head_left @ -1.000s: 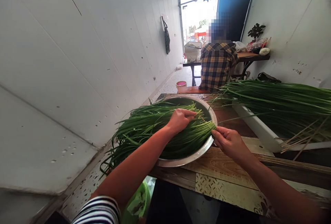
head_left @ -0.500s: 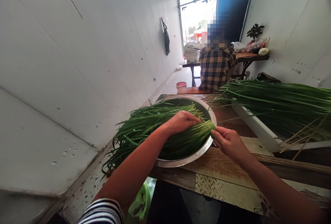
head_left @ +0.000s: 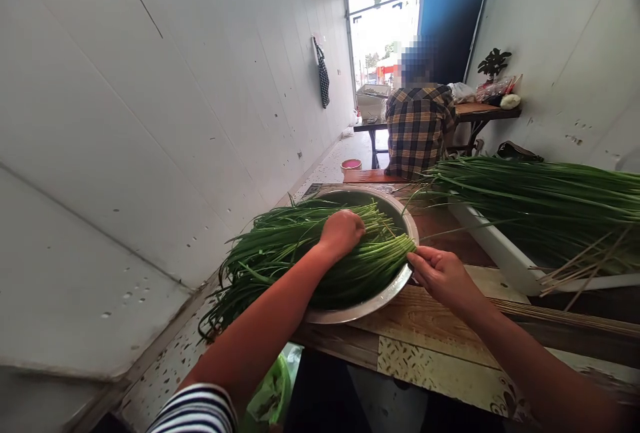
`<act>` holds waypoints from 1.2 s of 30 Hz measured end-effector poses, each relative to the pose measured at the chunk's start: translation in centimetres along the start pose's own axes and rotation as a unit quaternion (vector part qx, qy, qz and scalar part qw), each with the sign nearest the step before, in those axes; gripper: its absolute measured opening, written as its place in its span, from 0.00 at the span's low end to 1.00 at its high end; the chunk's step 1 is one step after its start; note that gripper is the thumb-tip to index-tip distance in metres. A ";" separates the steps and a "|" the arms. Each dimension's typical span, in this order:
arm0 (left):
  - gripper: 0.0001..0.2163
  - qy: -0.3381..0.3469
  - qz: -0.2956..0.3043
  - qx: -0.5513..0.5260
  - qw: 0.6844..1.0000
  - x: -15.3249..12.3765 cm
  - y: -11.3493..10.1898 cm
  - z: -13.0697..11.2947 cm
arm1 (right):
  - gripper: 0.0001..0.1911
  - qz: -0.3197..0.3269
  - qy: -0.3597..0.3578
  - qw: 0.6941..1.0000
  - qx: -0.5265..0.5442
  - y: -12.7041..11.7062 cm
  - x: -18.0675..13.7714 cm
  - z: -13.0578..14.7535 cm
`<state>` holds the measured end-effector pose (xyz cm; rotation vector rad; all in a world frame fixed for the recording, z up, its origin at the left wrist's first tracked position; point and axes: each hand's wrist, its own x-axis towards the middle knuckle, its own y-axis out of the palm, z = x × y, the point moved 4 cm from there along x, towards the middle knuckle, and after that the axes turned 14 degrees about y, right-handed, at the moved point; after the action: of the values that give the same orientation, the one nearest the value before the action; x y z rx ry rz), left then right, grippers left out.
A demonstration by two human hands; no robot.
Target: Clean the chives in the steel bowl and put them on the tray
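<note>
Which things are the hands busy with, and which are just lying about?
Busy with: left hand, right hand, green stalks, metal bowl.
Lying about: pink tub, checked cloth on the wall, potted plant.

left grip (head_left: 343,232) fisted, right grip (head_left: 440,274) curled

Bare worktop (head_left: 435,346) along the near edge lies open; the white tray (head_left: 495,250) of chives blocks the right side.

Long green chives (head_left: 280,250) across steel bowl (head_left: 353,314)
</note>
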<state>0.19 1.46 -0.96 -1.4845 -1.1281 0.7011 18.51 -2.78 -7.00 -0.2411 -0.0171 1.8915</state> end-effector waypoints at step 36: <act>0.10 -0.042 -0.139 -0.344 0.928 0.5 1.9 0.8 | 0.20 0.002 0.017 1.000 -0.009 0.0 0.0 0.0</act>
<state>0.21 2.26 -2.86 -1.8192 -1.7227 0.1598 18.55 -2.80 -6.96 -0.2860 -0.0112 1.8911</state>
